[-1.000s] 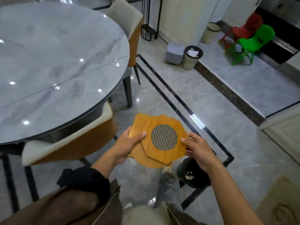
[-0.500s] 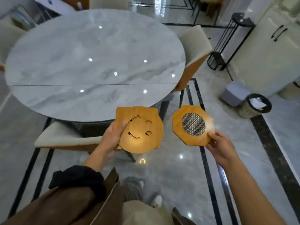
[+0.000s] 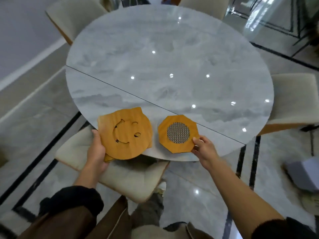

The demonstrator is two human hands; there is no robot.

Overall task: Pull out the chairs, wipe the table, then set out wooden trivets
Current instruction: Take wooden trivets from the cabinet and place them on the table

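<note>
Head view: left hand (image 3: 96, 151) curls its fingers round the smiley trivet stack (image 3: 126, 135), right hand (image 3: 205, 149) pinches the octagonal mesh trivet (image 3: 177, 133) over the desk (image 3: 155, 62) edge; wiping looks done, 0 trivets laid yet.

One round table (image 3: 155, 49) stands here, with four cream chairs at its edges: a near chair (image 3: 120, 178), a right chair (image 3: 293, 100), and at the far edge a far-left chair (image 3: 72, 16) and a far-right chair (image 3: 203, 6). I count at least three wooden trivets: a stack (image 3: 126, 135) of two or more in the left hand (image 3: 96, 152), and one octagonal trivet (image 3: 177, 133) in the right hand (image 3: 204, 147). One grey box (image 3: 309, 175) sits on the floor.
</note>
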